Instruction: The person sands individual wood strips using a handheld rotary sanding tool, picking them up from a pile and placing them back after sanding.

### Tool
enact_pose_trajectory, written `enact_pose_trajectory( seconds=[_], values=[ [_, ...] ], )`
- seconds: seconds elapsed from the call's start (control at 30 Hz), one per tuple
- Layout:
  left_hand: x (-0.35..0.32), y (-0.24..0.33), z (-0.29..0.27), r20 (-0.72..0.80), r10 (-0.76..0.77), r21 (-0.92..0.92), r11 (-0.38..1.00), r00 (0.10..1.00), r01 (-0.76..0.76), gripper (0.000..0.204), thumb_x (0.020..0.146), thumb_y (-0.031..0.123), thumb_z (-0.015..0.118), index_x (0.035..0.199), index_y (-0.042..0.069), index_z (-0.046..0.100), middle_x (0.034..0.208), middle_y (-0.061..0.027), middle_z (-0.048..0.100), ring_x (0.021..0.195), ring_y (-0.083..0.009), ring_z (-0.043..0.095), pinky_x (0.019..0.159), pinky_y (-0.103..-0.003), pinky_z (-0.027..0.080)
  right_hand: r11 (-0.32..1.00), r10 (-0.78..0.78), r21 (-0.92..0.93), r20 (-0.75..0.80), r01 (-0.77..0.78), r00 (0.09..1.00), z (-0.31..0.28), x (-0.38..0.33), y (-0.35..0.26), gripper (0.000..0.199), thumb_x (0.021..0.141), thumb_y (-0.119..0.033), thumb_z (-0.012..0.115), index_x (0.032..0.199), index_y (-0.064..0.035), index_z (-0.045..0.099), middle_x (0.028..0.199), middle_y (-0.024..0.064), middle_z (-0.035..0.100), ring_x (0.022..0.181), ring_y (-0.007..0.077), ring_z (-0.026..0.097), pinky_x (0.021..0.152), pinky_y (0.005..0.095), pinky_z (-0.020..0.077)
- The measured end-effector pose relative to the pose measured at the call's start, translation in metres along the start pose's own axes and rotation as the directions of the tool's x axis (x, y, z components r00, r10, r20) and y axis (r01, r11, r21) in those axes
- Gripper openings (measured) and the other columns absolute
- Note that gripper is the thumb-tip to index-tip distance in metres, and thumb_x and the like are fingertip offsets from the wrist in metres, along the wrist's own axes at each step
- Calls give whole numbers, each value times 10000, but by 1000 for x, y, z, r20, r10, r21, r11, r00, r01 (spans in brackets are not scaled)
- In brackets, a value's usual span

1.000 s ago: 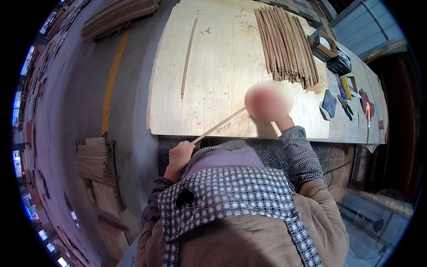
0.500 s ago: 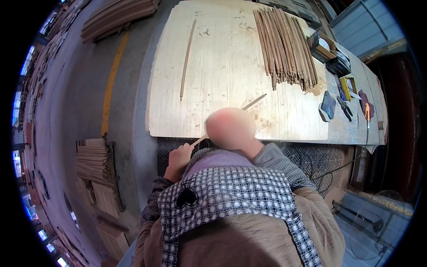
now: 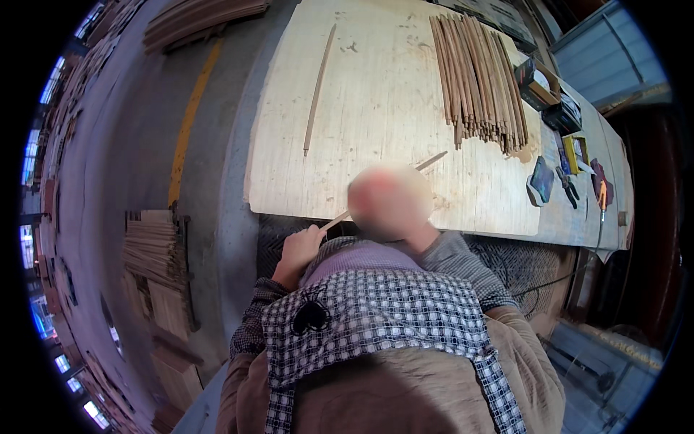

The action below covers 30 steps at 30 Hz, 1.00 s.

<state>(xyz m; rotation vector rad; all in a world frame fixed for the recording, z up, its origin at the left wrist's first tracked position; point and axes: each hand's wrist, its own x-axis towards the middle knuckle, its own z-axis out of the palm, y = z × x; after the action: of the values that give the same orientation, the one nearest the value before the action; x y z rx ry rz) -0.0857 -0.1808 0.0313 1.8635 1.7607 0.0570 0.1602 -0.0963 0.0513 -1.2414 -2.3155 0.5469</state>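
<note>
A slender wooden stick point(image 3: 432, 161) slants across the near edge of the pale wooden tabletop point(image 3: 376, 87). Its lower left end is in my left hand point(image 3: 299, 250), whose fingers are closed round it. My right hand point(image 3: 390, 202) covers the stick's middle; a blur hides its fingers, so I cannot see how they sit on the wood. Beyond it, the stick's far end shows over the board. Another single stick point(image 3: 319, 90) lies alone at the left of the tabletop. A pile of brown wooden sticks point(image 3: 477, 79) rests at the back right.
Right of the board are open boxes point(image 3: 538, 81), a small yellow box point(image 3: 577, 153), pliers point(image 3: 567, 186), a dark cloth-like piece point(image 3: 541, 181) and an orange-handled tool point(image 3: 602, 194) with a cord. Stacked wood slats point(image 3: 152, 246) stand on the floor at left, near a yellow line point(image 3: 191, 119).
The whole view has shifted slightly, with the tabletop now a little farther right. Both hands and the stick keep nearly the same place at the table's near edge.
</note>
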Motion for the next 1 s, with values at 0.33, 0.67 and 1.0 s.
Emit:
enact_pose_trajectory(
  seconds=[0.33, 0.67, 1.0],
  values=[
    [-6, -7, 2, 72, -11, -18, 1000, 997, 12, 354, 926, 382, 427, 826, 58, 528, 722, -202, 608, 709, -410, 590, 619, -516, 439, 910, 412, -71, 237, -407, 880, -104, 22, -34, 535, 688, -232, 663, 1192, -147, 504, 1056, 157, 557, 967, 376, 555, 785, 443, 495],
    [2, -1, -7, 169, -49, -151, 986, 984, 75, 384, 925, 372, 440, 821, 17, 544, 798, -248, 599, 782, -434, 573, 659, -524, 418, 953, 301, 21, 38, -302, 953, -90, 13, -17, 571, 627, -195, 721, 1167, -158, 541, 984, 161, 576, 958, 355, 567, 843, 462, 464],
    [5, -22, 11, 176, 54, -419, 908, 983, 26, 421, 919, 360, 440, 815, -25, 576, 828, -246, 595, 817, -432, 567, 680, -481, 423, 973, 232, -29, 74, -230, 970, -141, 39, -63, 334, 744, -179, 589, 1072, -128, 544, 942, 150, 568, 820, 331, 567, 709, 453, 452]
  ],
)
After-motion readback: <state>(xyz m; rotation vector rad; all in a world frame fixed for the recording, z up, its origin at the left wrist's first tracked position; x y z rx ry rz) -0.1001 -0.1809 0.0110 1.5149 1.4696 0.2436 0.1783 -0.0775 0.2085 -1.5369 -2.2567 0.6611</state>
